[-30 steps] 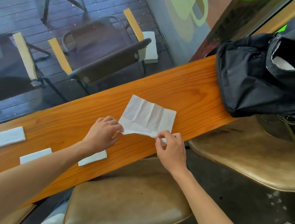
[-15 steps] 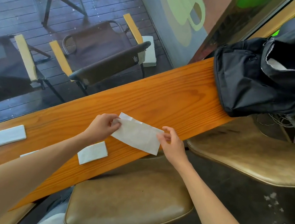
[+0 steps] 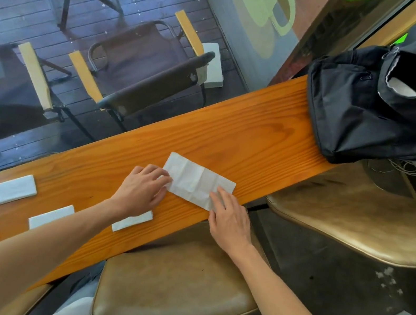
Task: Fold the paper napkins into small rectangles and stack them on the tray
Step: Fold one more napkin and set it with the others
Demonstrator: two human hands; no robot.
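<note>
A white paper napkin [image 3: 194, 180], folded in half into a long rectangle, lies flat on the orange wooden counter [image 3: 245, 141]. My left hand [image 3: 143, 187] presses its left end with straight fingers. My right hand [image 3: 229, 216] presses its near right corner the same way. Three small folded napkins lie further left on the counter: one [image 3: 12, 189] at the far left, one [image 3: 50, 215] beside it, and one [image 3: 134, 220] partly hidden under my left forearm. No tray is in view.
A black backpack [image 3: 376, 109] sits on the counter's right end. Tan cushioned stools stand below the counter, one [image 3: 173, 284] under my arms and one [image 3: 371, 219] to the right. A window runs along the counter's far edge.
The open napkin was folded in half, lifted briefly, then laid flat on the counter. Both hands went from pinching its ends to pressing it down.
</note>
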